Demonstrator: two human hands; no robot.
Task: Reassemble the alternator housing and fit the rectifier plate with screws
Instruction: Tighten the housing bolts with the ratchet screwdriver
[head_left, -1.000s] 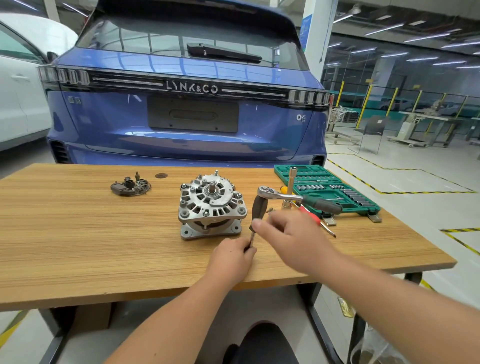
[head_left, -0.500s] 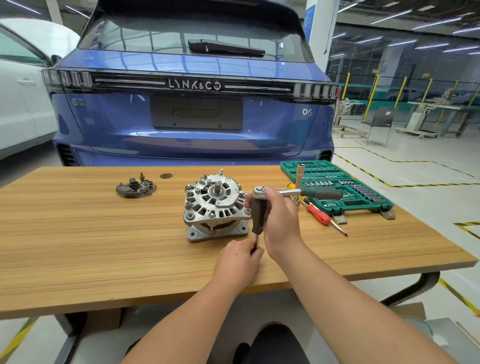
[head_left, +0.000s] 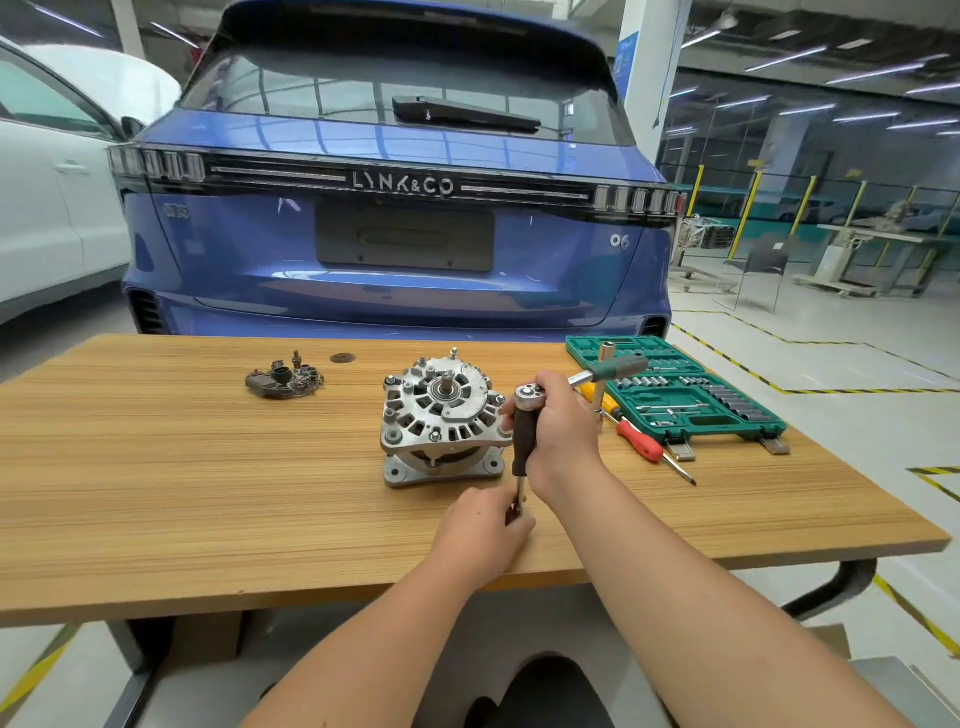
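Rectifier plate (head_left: 284, 381): dark part lying flat on the desk (head_left: 156, 493), well to the left of the alternator and apart from it, a small dark disc (head_left: 343, 358) just beyond it.
Alternator housing (head_left: 441, 421): silver casting standing at mid-desk, vented face and shaft tilted toward the camera, mounting feet on the wood.
Left hand (head_left: 480, 530): in front of the alternator, near the desk's front edge, fingers (head_left: 511, 512) curled and pinching the lower metal end of the driver shaft; what sits under the tip is hidden.
Black-handled driver (head_left: 523, 441): upright, just right of the alternator, handle beside the housing's edge.
Right hand (head_left: 563, 431): right of the alternator, fingers wrapped round the black handle, holding it firmly.
Ratchet (head_left: 582, 379): silver head at the top of the driver handle, green grip reaching right toward the socket case.
Red-handled screwdriver (head_left: 647, 444): flat on the desk, right of the alternator past the right hand.
Green socket case (head_left: 675, 395): open, furthest right of the alternator, sockets in rows.
Blue car (head_left: 400, 208): parked behind the alternator, beyond the desk.
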